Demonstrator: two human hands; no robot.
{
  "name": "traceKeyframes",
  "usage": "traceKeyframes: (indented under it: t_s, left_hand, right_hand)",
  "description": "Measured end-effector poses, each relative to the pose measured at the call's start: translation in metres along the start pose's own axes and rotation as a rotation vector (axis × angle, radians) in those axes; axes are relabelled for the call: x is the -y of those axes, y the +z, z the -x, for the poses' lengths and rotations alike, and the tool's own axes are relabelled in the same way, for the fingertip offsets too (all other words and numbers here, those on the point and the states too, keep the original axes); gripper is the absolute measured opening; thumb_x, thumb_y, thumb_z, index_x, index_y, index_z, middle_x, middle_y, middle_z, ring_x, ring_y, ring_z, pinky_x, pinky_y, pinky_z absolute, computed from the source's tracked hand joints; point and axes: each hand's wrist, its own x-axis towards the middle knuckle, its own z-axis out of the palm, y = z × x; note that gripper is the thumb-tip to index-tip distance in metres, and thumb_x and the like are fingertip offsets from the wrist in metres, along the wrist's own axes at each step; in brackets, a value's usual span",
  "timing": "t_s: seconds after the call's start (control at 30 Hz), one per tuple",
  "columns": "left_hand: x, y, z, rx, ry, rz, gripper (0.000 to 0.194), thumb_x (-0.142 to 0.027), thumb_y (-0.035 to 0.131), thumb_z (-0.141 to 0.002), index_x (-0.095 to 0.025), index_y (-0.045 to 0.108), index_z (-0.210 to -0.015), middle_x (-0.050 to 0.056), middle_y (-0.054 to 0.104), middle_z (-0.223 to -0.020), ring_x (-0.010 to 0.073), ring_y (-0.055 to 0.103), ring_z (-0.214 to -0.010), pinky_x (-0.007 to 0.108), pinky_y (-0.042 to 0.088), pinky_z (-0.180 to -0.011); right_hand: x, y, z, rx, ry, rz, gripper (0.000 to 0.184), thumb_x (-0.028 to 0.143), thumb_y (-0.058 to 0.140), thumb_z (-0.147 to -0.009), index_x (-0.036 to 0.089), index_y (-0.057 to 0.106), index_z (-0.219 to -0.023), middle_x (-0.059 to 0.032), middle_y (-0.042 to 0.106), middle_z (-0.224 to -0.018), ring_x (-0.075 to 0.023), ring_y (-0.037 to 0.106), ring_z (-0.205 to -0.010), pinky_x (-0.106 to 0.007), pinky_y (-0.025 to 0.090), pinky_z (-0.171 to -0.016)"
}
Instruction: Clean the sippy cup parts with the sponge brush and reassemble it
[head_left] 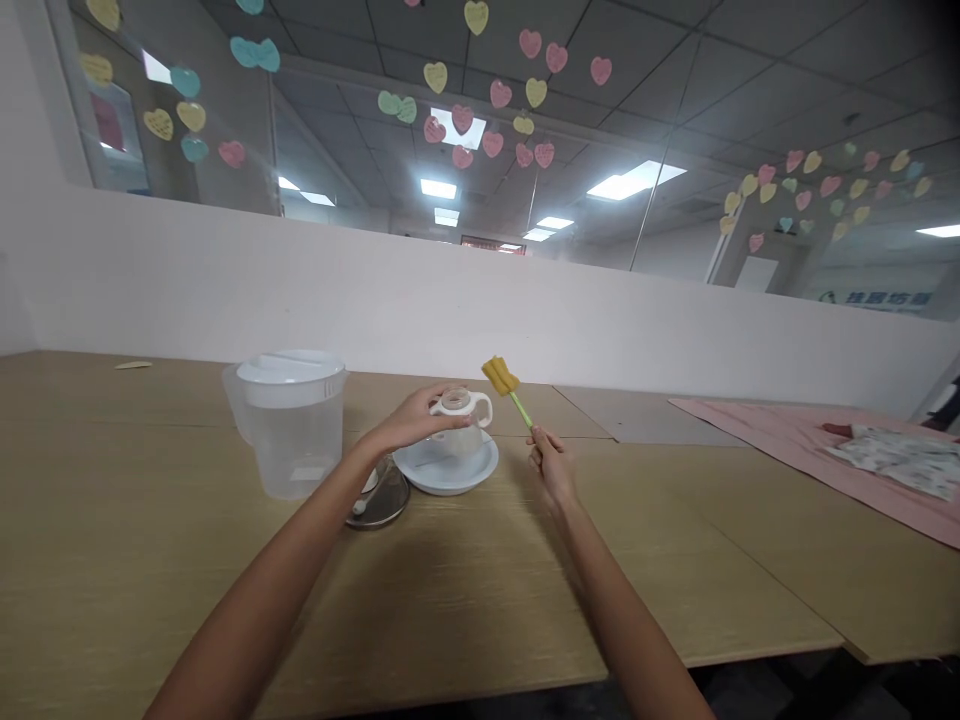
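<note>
My left hand (pixel 424 415) is closed around a baby bottle (pixel 466 436) with white side handles and an open neck. The bottle is upright over a white bowl (pixel 409 462); whether its base touches the bowl I cannot tell. In my right hand (pixel 551 465) is the thin green handle of a bottle brush (pixel 501 376), its yellow sponge head raised and tilted, to the right of the bottle and apart from it. Left of the bowl lies a dark round tray (pixel 390 500) with small white parts on it, partly hidden by my left forearm.
A large clear plastic pitcher (pixel 296 440) with a white lid stands at the left. On the right, a pink cloth (pixel 795 440) carries a patterned white garment (pixel 896 460). A white wall (pixel 375 290) with mirror-like glass and heart-shaped notes rises behind the wooden table (pixel 465 600).
</note>
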Motion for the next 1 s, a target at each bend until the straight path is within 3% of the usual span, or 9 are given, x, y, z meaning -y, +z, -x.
traceKeyframes:
  t_s: [0.17,0.37,0.6,0.73,0.9,1.0]
  left_hand:
    - [0.024,0.003,-0.010,-0.249,-0.020,-0.108,0.059,-0.039,0.069,-0.059,-0.018,0.054,-0.112,0.004,0.058,-0.115,0.0209,0.053,-0.103,0.031,0.041,-0.090]
    - [0.041,-0.003,-0.014,-0.330,0.052,-0.306,0.057,-0.035,0.071,-0.057,-0.020,0.057,-0.110,0.003,0.061,-0.108,0.0199,0.054,-0.099,0.029,0.041,-0.087]
    - [0.038,-0.004,-0.012,-0.288,0.102,-0.693,0.051,-0.037,0.070,-0.061,-0.023,0.060,-0.109,0.004,0.056,-0.091,0.0217,0.053,-0.089,0.030,0.041,-0.077]
    - [0.035,0.011,-0.013,-0.211,0.216,-0.922,0.036,-0.023,0.066,-0.066,-0.022,0.061,-0.102,0.006,0.055,-0.092,0.0224,0.049,-0.091,0.032,0.036,-0.078]
    - [0.040,0.034,-0.017,-0.075,0.330,-1.074,0.030,-0.019,0.065,-0.068,-0.021,0.060,-0.097,0.007,0.055,-0.096,0.0215,0.047,-0.092,0.032,0.033,-0.077]
    - [0.042,0.036,-0.019,-0.108,0.325,-1.163,0.025,-0.014,0.057,-0.073,-0.021,0.060,-0.097,0.007,0.055,-0.095,0.0213,0.047,-0.092,0.032,0.032,-0.075]
  right_hand:
    - [0.008,-0.004,-0.003,0.248,0.170,-0.238,0.033,0.044,0.070,-0.058,0.017,0.055,-0.070,0.0054,0.047,-0.055,-0.0022,0.026,-0.039,-0.017,0.020,-0.033]
    - [0.010,-0.004,-0.003,0.302,0.181,-0.161,0.032,0.039,0.074,-0.055,0.015,0.058,-0.066,0.0110,0.027,-0.045,-0.0017,0.018,-0.038,-0.017,0.013,-0.032]
    - [0.013,-0.009,-0.005,0.217,0.112,-0.023,0.037,0.040,0.075,-0.052,0.014,0.065,-0.075,0.0057,0.048,-0.054,-0.0009,0.024,-0.036,-0.020,0.014,-0.034]
    - [0.012,0.000,0.004,0.252,0.053,0.063,0.039,0.042,0.073,-0.054,0.015,0.065,-0.082,0.0093,0.038,-0.045,-0.0017,0.024,-0.034,-0.019,0.015,-0.034]
    - [0.006,0.008,0.009,0.329,0.065,0.117,0.038,0.043,0.072,-0.056,0.015,0.065,-0.081,0.0094,0.036,-0.044,-0.0027,0.027,-0.034,-0.018,0.016,-0.034]
    - [0.006,-0.003,-0.002,0.293,0.098,0.073,0.040,0.041,0.073,-0.054,0.015,0.064,-0.084,0.0099,0.035,-0.046,-0.0023,0.025,-0.036,-0.018,0.016,-0.034]
